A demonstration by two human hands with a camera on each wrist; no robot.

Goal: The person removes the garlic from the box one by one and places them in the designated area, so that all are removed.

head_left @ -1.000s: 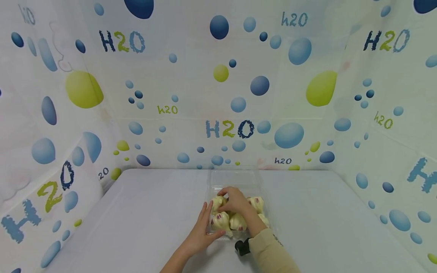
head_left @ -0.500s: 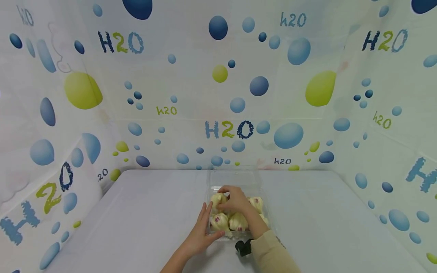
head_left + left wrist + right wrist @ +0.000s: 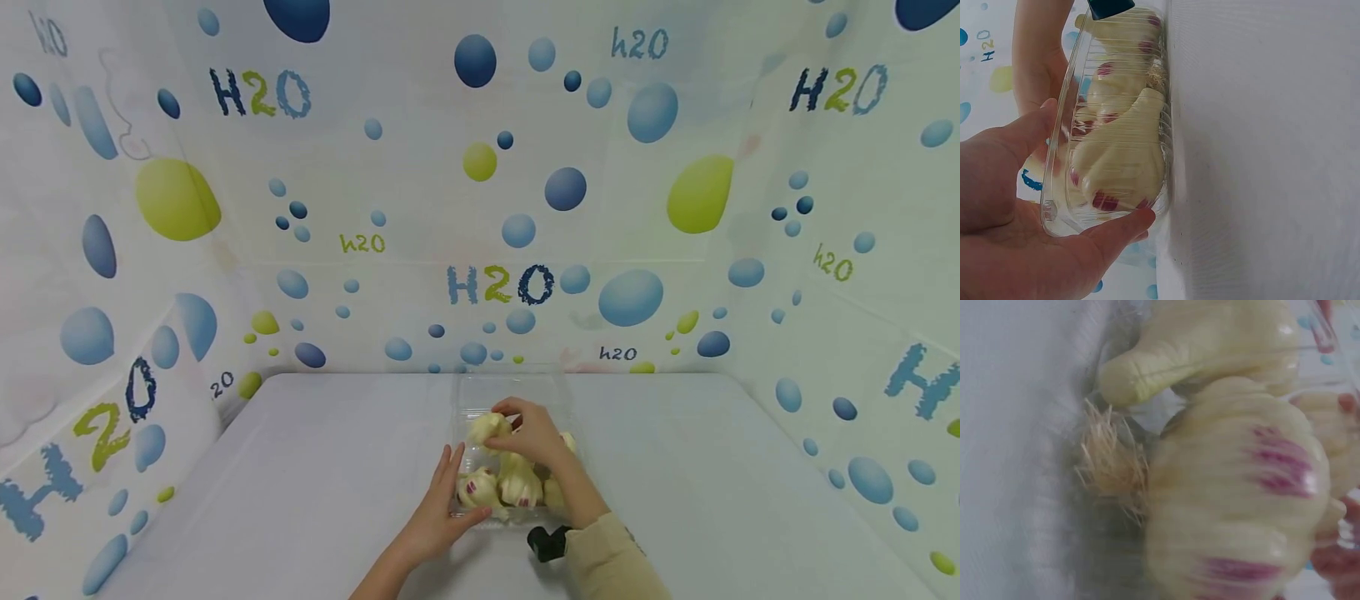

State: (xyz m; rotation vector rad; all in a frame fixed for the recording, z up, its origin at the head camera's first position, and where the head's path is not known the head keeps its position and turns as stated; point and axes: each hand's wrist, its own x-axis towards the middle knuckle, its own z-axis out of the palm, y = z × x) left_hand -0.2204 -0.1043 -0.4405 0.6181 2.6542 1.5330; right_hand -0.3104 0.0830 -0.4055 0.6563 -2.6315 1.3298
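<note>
A clear plastic clamshell box [image 3: 491,518] holds several model garlic bulbs, cream with purple-red patches, two of them side by side [image 3: 477,487] at its front. My right hand [image 3: 534,432] pinches one garlic bulb [image 3: 489,428] between thumb and fingers, raised over the box's back left part. My left hand [image 3: 438,515] spans the front left corner with fingers straight, thumb along the front wall. In the left wrist view, that thumb and fingers touch the clear wall [image 3: 1052,209]. Close in the right wrist view, a garlic bulb [image 3: 1235,487] with dry roots [image 3: 1113,462] shows through the plastic.
The box's lid [image 3: 513,390] stands open at the back. A white table [image 3: 352,450] lies around the box, with a printed curtain [image 3: 420,167] behind and at both sides. A black camera mount [image 3: 547,543] sits at my right wrist.
My right hand has lifted the garlic bulb from the box's back left place, moving up and slightly right. The front middle bulb now stands more upright. My left hand has stayed at the corner.
</note>
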